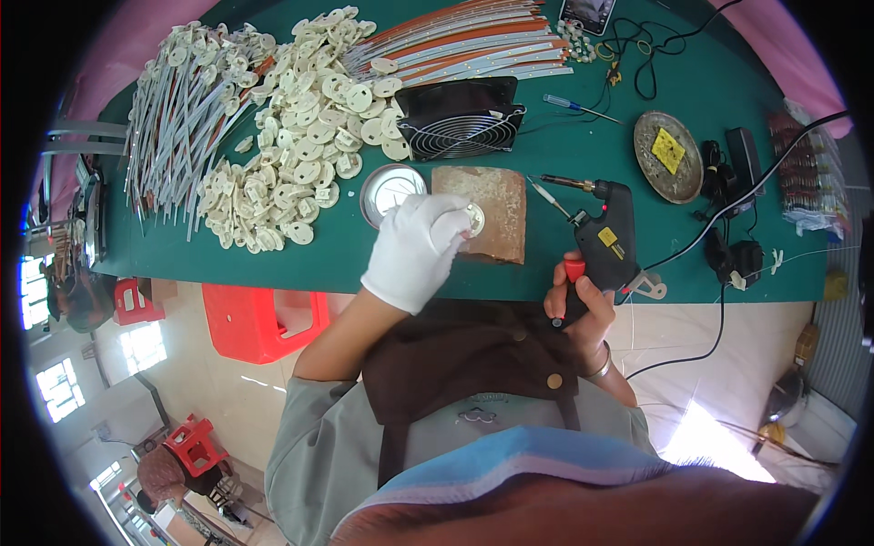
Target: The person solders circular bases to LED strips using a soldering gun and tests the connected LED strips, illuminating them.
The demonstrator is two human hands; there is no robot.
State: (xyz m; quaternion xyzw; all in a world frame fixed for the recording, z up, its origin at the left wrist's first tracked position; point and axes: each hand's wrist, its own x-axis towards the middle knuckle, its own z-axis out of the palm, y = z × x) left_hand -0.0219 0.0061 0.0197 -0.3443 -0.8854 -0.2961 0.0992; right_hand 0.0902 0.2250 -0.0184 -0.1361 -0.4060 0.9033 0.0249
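Head view shows your left hand (pixel 414 250) in a white glove. Its fingers are bent down and press a small round disc (pixel 474 217) onto a brown block (pixel 496 205). The block lies flat on the green desk (pixel 583 146), close to the desk's near edge.

Your right hand (pixel 578 305) is bare. It is closed around the handle of a black soldering gun (pixel 603 238) with a red trigger. The gun's thin metal tip points toward the right side of the block but does not touch it. A black cord runs from the gun area off the desk edge.

Just left of the block sits a round metal tin (pixel 390 191). Behind the block stands a small black fan (pixel 460 116). A big heap of cream round discs (pixel 300 136) lies to the left of the fan. Farther left is a pile of pale thin strips (pixel 177 118). At the far edge lie long orange and white strips (pixel 473 41). To the right of the gun is a round metal dish (pixel 657 168) with a yellow sponge (pixel 668 149) in it. A red stool (pixel 259 318) stands on the floor below the desk.
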